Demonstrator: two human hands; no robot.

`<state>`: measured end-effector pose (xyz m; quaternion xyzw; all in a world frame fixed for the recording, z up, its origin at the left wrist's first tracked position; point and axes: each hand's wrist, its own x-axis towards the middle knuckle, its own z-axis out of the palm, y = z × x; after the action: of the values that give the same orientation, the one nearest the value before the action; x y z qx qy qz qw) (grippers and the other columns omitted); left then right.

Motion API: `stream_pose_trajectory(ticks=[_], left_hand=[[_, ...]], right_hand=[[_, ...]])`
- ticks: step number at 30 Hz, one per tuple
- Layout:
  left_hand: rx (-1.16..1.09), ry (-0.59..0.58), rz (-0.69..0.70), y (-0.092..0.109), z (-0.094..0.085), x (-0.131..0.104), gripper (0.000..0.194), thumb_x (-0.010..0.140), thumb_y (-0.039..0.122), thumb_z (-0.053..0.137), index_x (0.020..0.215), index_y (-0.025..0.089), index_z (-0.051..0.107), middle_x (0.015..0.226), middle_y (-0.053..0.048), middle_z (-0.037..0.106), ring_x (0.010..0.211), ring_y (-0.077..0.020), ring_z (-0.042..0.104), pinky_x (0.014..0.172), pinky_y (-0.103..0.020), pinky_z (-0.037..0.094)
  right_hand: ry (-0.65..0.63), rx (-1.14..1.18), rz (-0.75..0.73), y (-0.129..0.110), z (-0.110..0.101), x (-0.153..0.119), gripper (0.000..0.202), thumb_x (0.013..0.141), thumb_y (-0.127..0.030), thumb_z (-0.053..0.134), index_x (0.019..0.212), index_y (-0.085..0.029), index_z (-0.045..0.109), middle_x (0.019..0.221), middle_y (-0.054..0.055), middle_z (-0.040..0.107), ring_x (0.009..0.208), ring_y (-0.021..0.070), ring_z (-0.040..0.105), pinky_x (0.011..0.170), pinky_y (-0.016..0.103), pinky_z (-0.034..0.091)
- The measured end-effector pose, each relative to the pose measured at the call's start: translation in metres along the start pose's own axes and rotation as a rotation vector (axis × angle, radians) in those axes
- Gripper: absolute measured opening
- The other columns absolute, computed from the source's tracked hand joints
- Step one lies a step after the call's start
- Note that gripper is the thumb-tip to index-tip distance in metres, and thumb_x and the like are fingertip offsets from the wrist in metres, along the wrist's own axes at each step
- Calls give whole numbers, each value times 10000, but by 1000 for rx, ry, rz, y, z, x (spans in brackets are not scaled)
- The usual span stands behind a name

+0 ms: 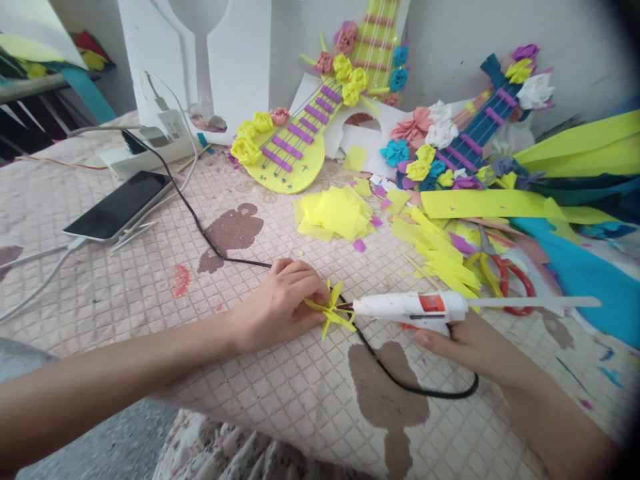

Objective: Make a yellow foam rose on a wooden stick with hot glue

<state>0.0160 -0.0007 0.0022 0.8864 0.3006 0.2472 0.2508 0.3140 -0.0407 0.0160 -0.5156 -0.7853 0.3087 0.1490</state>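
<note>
My left hand [290,300] pinches a yellow paper flower [331,312] with narrow, spread petals, low over the cloth. My right hand [465,347] is wrapped round the handle of a white hot glue gun [405,307] with an orange part on its side. A long pale glue stick [540,303] sticks out of the gun's rear. The nozzle points left at the flower's middle; whether it touches cannot be made out. The gun's black cord [395,380] loops beneath my right hand and passes behind the flower.
Yellow paper squares [335,212] and cut strips [440,253] lie beyond my hands, near red-and-yellow scissors [513,277]. Flower-trimmed paper guitars [295,150] lean at the back. A phone [120,207] and power strip [150,157] are on the left; crepe paper [585,260] lies right.
</note>
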Motion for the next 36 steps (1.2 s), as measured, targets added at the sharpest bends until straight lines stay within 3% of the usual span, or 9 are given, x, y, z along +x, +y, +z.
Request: stream_pose_trajectory(ticks=[4, 10, 18, 28, 36], left_hand=[[1, -11, 18, 0, 0, 0, 29, 832, 197, 607, 841, 189, 582, 872, 9, 635, 910, -154, 541, 877, -325, 310], [-7, -18, 14, 1, 0, -1, 18, 830, 183, 605, 836, 186, 588, 875, 6, 642, 926, -153, 543, 894, -328, 307], [10, -18, 16, 1, 0, 1, 15, 823, 174, 599, 817, 187, 593, 858, 7, 649, 916, -155, 554, 896, -326, 313], [10, -13, 7, 1, 1, -1, 25, 820, 176, 598, 830, 199, 600, 883, 8, 648, 937, -158, 551, 912, -334, 309], [8, -10, 15, 1, 1, -1, 34, 818, 163, 602, 834, 189, 588, 875, 9, 642, 922, -153, 550, 910, -330, 308]], right_hand=[[21, -36, -6, -6, 0, 0, 265, 795, -424, 566, 971, -249, 660, 926, 17, 713, 857, 246, 668, 744, 351, 548], [-33, -120, 0, -12, -1, -2, 211, 812, -419, 544, 887, -250, 645, 796, -6, 698, 711, 201, 658, 604, 287, 533], [-5, -157, -21, -6, -10, -8, 236, 808, -430, 554, 977, -273, 603, 841, 0, 675, 756, 206, 639, 623, 296, 523], [2, -139, -26, -17, -2, -4, 193, 780, -390, 615, 916, -253, 608, 756, -11, 653, 640, 165, 600, 567, 267, 482], [20, -161, -73, -20, -7, -5, 176, 819, -416, 563, 833, -245, 600, 762, -1, 641, 674, 161, 593, 597, 264, 469]])
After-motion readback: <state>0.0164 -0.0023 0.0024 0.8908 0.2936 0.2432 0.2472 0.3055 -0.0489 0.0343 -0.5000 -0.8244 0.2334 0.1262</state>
